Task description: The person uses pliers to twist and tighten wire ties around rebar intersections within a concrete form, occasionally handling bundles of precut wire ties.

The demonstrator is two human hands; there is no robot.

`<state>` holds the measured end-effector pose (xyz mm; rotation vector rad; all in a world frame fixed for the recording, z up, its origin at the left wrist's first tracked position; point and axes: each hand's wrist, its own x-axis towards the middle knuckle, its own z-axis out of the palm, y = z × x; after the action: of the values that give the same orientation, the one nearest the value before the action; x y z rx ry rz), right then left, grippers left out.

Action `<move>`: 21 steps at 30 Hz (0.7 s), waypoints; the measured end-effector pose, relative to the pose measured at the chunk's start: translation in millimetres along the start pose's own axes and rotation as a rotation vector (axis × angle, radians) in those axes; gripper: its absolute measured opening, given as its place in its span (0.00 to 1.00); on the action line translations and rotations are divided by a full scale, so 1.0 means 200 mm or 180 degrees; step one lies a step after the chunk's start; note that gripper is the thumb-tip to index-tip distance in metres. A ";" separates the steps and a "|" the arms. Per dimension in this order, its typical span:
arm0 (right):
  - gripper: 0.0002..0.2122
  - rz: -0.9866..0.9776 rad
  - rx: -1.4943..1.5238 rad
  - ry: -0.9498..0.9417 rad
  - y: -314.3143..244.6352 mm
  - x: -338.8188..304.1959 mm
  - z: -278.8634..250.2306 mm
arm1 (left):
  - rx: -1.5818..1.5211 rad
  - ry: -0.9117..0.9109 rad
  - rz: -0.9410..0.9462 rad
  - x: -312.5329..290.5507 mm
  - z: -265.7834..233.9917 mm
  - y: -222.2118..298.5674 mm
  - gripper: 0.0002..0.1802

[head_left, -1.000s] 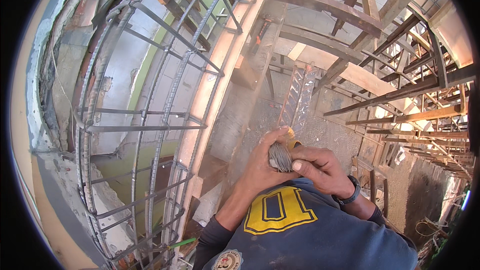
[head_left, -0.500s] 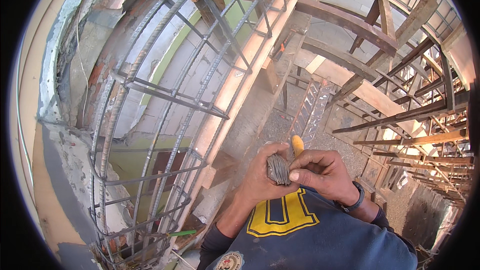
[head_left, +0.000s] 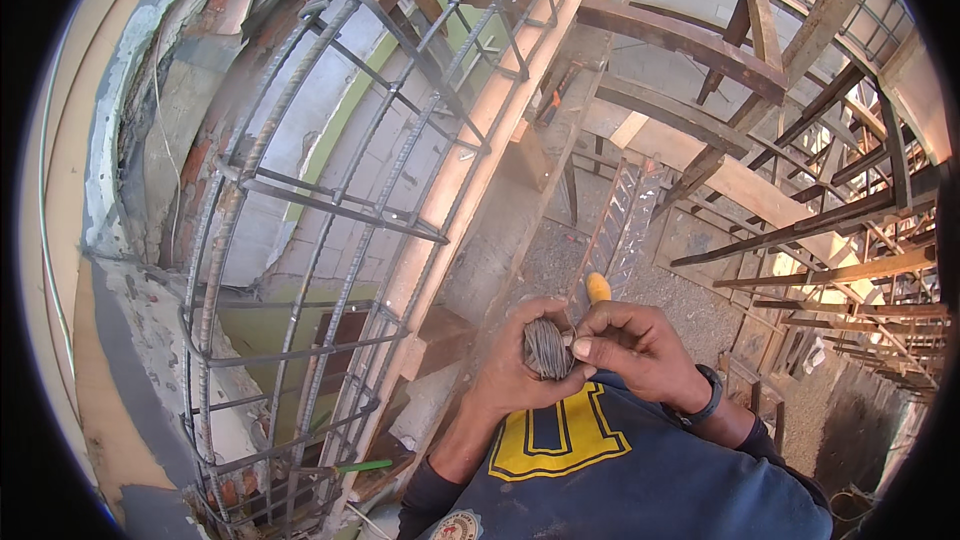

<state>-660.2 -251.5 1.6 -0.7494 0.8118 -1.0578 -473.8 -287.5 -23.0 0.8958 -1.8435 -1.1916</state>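
Observation:
A small coil of grey tie wire (head_left: 547,348) sits in my left hand (head_left: 508,360), whose fingers and thumb curl round its sides. My right hand (head_left: 640,350) meets it from the right, thumb and forefinger pinched together at the coil's edge. A strand between those fingertips is too small to make out for certain. Both hands are held in front of my dark blue shirt (head_left: 660,460). To their left stands a long cage of ribbed steel rebar (head_left: 345,202) tied with square stirrups.
A wooden formwork board (head_left: 440,210) runs along the cage. An orange-handled tool (head_left: 552,100) lies on a plank farther off, and a green-handled tool (head_left: 362,466) rests low by the rebar. Timber props (head_left: 830,275) crowd the right; a metal ladder (head_left: 625,220) stands beyond my yellow boot (head_left: 598,287).
Both hands and the coil have shifted slightly left, and the coil has turned a little within my left hand. My right fingers remain pinched at its edge.

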 end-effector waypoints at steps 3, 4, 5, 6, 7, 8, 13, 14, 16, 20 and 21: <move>0.07 -0.0122 -0.0343 0.0166 0.02 -0.02 0.00 | 0.0015 0.0008 -0.0022 -0.02 0.00 -0.01 0.42; 0.07 -0.0145 -0.0534 0.0238 0.02 -0.02 0.00 | 0.0079 -0.0029 -0.0021 0.00 0.00 0.00 0.42; 0.07 -0.0164 -0.0725 0.0322 0.01 -0.02 0.01 | 0.0134 -0.0075 -0.0021 0.02 0.00 0.00 0.41; 0.07 -0.0181 -0.0916 0.0406 0.01 -0.02 0.01 | 0.0189 -0.0086 -0.0129 0.02 0.00 0.00 0.41; 0.07 -0.0143 -0.0704 0.0452 0.02 -0.02 0.01 | 0.0246 -0.0098 -0.0237 0.02 0.00 -0.01 0.41; 0.07 -0.0114 -0.0491 0.0503 0.04 -0.02 0.01 | 0.0304 -0.0117 -0.0337 0.03 0.00 -0.01 0.40; 0.07 -0.0035 -0.0216 0.0563 0.03 0.00 0.01 | 0.0595 -0.0205 -0.0526 0.04 0.02 -0.03 0.39; 0.07 0.0060 -0.0273 0.0589 0.03 0.01 0.01 | 0.0606 -0.0247 -0.0552 0.03 0.02 -0.05 0.40; 0.07 0.0137 -0.0295 0.0601 0.03 0.01 0.02 | 0.0520 -0.0220 -0.0560 0.02 0.03 -0.10 0.40; 0.08 0.0055 -0.0354 0.0480 0.05 0.03 0.02 | 0.0337 -0.0227 -0.0618 0.02 0.00 -0.10 0.40; 0.08 0.0040 -0.0423 0.0444 0.06 0.03 0.01 | 0.0337 -0.0215 -0.0586 0.02 -0.01 -0.10 0.40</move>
<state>-651.1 -252.9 -7.9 -0.7875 1.0127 -1.0612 -471.7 -298.5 -39.9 1.1172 -1.9259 -1.2583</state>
